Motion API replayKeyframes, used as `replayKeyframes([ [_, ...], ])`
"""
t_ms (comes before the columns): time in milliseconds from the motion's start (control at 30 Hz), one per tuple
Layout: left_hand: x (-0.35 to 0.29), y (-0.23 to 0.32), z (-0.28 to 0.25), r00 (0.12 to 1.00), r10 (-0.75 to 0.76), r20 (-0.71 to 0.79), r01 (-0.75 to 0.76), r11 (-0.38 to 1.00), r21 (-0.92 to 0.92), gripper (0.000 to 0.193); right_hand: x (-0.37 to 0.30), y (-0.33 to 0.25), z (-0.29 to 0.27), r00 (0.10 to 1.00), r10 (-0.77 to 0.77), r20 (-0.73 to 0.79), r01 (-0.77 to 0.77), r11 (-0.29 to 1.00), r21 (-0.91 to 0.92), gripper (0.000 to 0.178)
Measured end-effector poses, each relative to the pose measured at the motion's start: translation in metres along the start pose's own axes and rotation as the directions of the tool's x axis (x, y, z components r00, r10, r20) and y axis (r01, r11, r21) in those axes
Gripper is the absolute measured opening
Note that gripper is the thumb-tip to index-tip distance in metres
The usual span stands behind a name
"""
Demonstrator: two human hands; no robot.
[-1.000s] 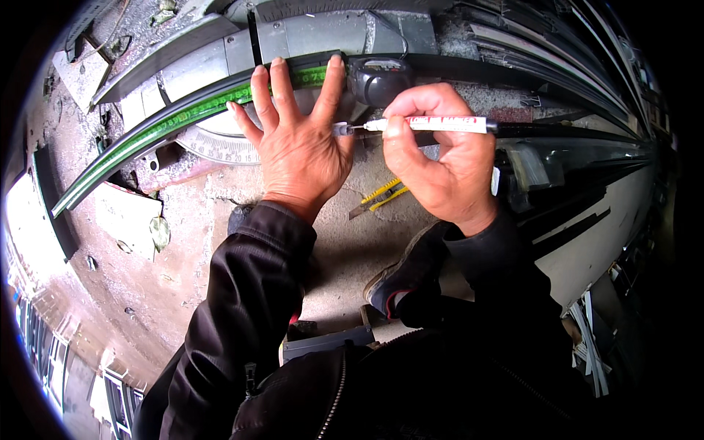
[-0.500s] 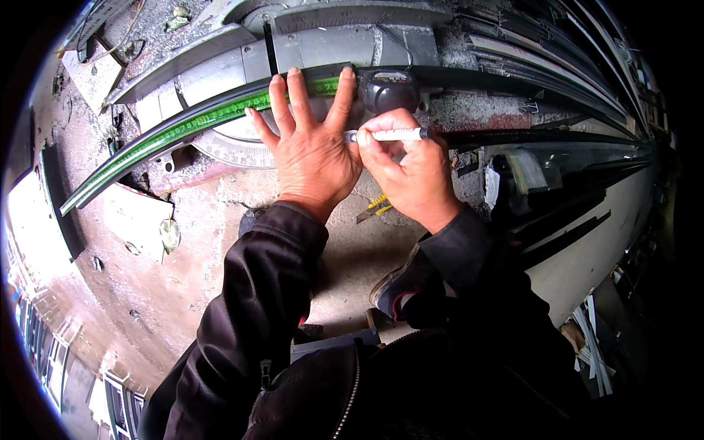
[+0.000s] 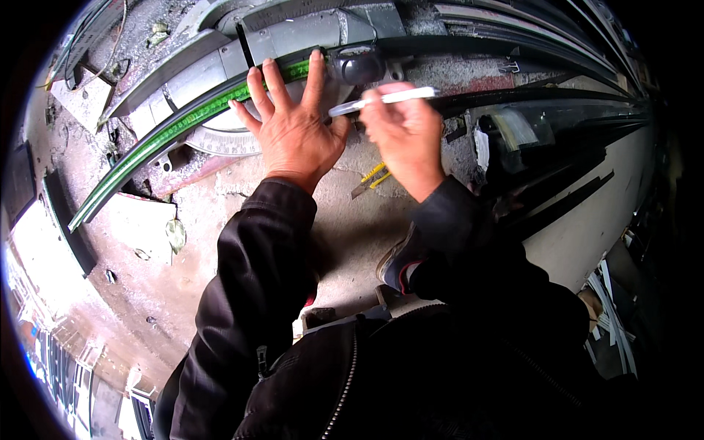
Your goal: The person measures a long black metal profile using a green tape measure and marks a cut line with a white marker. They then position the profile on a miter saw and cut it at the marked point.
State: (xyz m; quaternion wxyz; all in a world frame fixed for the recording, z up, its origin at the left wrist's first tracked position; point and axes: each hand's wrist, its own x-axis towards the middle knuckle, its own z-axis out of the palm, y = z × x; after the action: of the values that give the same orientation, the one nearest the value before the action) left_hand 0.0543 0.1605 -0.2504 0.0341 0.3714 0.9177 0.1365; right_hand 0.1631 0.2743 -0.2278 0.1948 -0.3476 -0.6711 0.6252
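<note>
My left hand [image 3: 297,139] lies with its fingers spread, pressing across a green tape measure blade [image 3: 169,130] laid along a long dark strip [image 3: 455,47]. The dark tape measure case [image 3: 361,68] rests just right of its fingertips. Between the fingers of my right hand [image 3: 403,139] is a white marker pen [image 3: 414,94], tilted with its lower end close to my left thumb. Motion smears this hand somewhat. Beneath the strip shows a round metal base with a degree scale [image 3: 224,143], partly covered by my left hand.
A yellow utility knife [image 3: 374,177] lies on the concrete floor below my right hand. Long dark profiles [image 3: 513,26] are stacked at the far right. A grey metal fence [image 3: 293,37] stands behind the strip. My shoe [image 3: 396,264] is near the middle.
My right hand has drawn slightly away from my left thumb, and the pen has tilted, its right end higher. My left hand stays spread on the tape. The whole view has shifted a little.
</note>
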Motion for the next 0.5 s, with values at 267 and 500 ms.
replayKeyframes([
  [267, 0.003, 0.005, -0.005, 0.999, 0.017, 0.035, -0.017, 1.0, 0.015, 0.097, -0.055, 0.082, -0.025, 0.855, 0.497, -0.148, -0.44, 0.846, 0.3, 0.02],
  [500, 0.002, 0.002, -0.01, 1.0, 0.013, 0.024, -0.013, 1.0, -0.003, 0.095, -0.068, 0.104, 0.005, 0.992, -0.085, -0.092, 0.04, 0.912, -0.409, 0.015],
])
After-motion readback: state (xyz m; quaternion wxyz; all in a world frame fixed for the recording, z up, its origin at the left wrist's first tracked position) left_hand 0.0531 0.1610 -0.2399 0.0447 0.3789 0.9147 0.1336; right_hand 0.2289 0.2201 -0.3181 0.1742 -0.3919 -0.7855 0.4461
